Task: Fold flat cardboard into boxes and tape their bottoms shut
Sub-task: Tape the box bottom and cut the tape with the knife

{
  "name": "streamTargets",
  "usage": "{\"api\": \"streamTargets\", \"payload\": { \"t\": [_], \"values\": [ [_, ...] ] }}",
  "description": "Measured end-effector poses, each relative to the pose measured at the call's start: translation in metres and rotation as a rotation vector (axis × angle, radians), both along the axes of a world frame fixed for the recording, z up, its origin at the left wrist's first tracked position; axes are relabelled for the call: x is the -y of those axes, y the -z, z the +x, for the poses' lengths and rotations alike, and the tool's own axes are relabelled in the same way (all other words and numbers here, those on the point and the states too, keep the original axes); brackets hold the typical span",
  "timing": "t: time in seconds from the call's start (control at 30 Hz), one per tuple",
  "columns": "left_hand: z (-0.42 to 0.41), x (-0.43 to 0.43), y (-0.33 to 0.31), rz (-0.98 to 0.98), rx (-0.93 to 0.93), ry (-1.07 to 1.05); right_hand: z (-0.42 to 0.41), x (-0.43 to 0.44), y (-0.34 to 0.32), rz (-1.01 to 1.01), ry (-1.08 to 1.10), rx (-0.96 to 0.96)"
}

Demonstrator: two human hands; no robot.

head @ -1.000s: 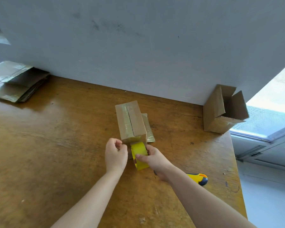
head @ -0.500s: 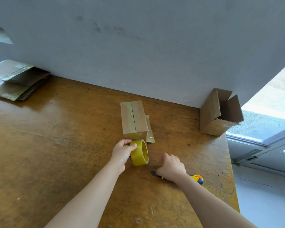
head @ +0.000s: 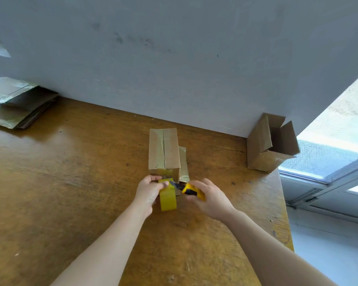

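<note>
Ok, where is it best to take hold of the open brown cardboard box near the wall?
Pinch the open brown cardboard box at its left wall's upper edge, coming from above: it seems to stand upright with the flaps open, so fingers can go inside.

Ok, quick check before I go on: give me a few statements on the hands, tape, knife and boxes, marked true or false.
1. The left hand holds the yellow tape roll. True.
2. The right hand is empty. False: it grips a yellow-black knife.
3. The flat cardboard stack lies far right. False: it lies far left.
4. An open box sits at the far right. True.
</note>
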State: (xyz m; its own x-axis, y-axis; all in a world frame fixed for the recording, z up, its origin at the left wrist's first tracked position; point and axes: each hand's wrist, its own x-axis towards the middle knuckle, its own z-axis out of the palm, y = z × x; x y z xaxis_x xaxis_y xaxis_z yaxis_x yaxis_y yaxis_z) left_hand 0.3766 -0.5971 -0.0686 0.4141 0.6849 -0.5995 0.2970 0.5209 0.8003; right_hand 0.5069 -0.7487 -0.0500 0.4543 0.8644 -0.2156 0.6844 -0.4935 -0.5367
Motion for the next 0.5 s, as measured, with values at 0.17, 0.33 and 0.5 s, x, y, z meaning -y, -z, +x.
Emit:
{"api": "streamTargets", "payload": {
  "t": [0.17,0.33,0.5],
  "values": [
    [-0.003,-0.003,-0.002,0.034,-0.019,-0.002,-0.010,-0.031,-0.020,-0.066,-0.078,0.307],
    [-0.004,-0.005,-0.004,0.058,-0.025,0.018,-0.016,-0.046,-0.032,-0.225,-0.111,0.443],
    [-0.005,-0.005,-0.001,0.090,-0.044,0.037,-0.023,-0.056,-0.045,-0.339,-0.127,0.501]
  ]
}}
